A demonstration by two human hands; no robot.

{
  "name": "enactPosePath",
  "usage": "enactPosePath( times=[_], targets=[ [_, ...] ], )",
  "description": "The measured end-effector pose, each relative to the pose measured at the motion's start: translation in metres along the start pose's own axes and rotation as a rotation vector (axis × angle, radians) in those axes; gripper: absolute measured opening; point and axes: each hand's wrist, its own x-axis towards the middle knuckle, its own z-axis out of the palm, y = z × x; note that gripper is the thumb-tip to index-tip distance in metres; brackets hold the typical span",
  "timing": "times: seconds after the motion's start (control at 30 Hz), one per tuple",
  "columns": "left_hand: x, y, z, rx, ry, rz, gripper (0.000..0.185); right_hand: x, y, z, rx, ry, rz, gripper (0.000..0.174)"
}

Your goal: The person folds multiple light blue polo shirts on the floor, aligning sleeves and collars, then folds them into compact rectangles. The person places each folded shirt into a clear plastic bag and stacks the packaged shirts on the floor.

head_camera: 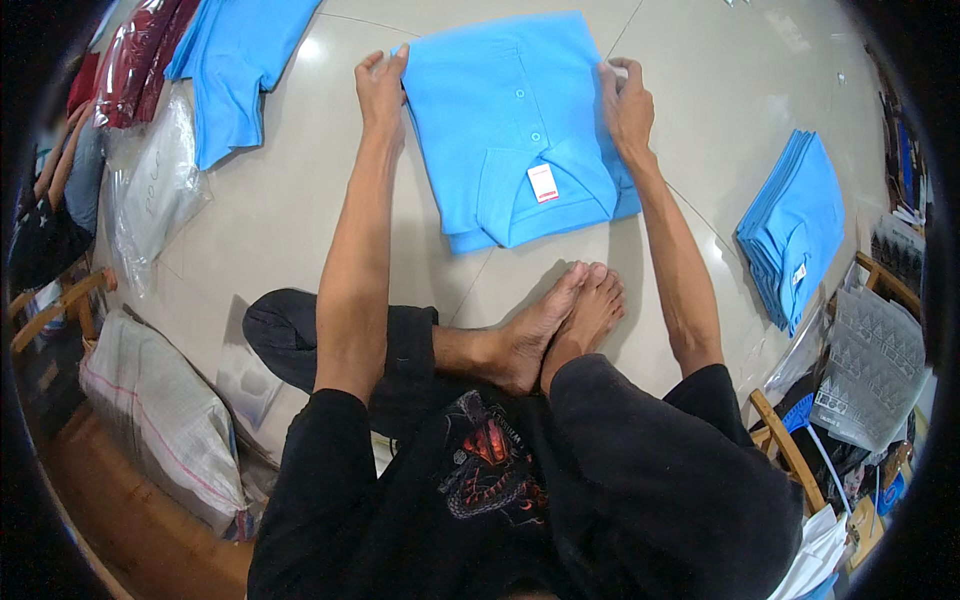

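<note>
A light blue polo shirt (480, 127), folded into a rectangle, lies on the tiled floor before my feet with its collar towards me. A white label (544, 184) shows inside the collar, and the buttoned placket runs away from it. My left hand (382, 86) pinches the shirt's far left corner between thumb and fingers. At the right edge, my right hand (628, 105) is curled against the cloth; its fingertips are partly hidden, so its grip cannot be made out.
A stack of folded blue shirts (799, 225) rests at right. Another blue garment (240, 67), clear plastic bags (157, 180) and plastic-wrapped dark red garments (139, 67) lie at upper left. A woven sack (165, 412) stands at lower left. Another person's arms (64, 157) show at the left rim.
</note>
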Motion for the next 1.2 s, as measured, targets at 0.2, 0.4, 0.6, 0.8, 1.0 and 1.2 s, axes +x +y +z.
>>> enactPosePath(
  times=[0.2, 0.4, 0.6, 0.8, 1.0, 1.2],
  targets=[
    [0.009, 0.009, 0.017, -0.101, 0.082, -0.035, 0.068, 0.018, 0.008, -0.001, 0.026, -0.059, -0.055, 0.039],
    [-0.079, 0.024, -0.015, 0.178, -0.110, -0.195, 0.058, -0.039, 0.010, -0.050, 0.064, -0.140, 0.076, 0.043],
    [-0.174, 0.009, -0.040, 0.212, -0.119, -0.256, 0.043, -0.104, 0.014, -0.077, 0.241, -0.110, 0.196, 0.035],
    [-0.191, -0.003, -0.041, 0.072, 0.046, -0.298, 0.045, -0.110, 0.026, -0.074, 0.154, -0.091, 0.206, 0.033],
    [-0.202, 0.016, -0.056, 0.479, -0.110, -0.428, 0.029, -0.119, 0.036, -0.075, 0.108, -0.113, 0.169, 0.032],
    [-0.178, 0.019, -0.039, 0.932, -0.004, 0.436, 0.032, -0.098, 0.013, -0.063, 0.053, 0.039, -0.209, 0.037]
  ],
)
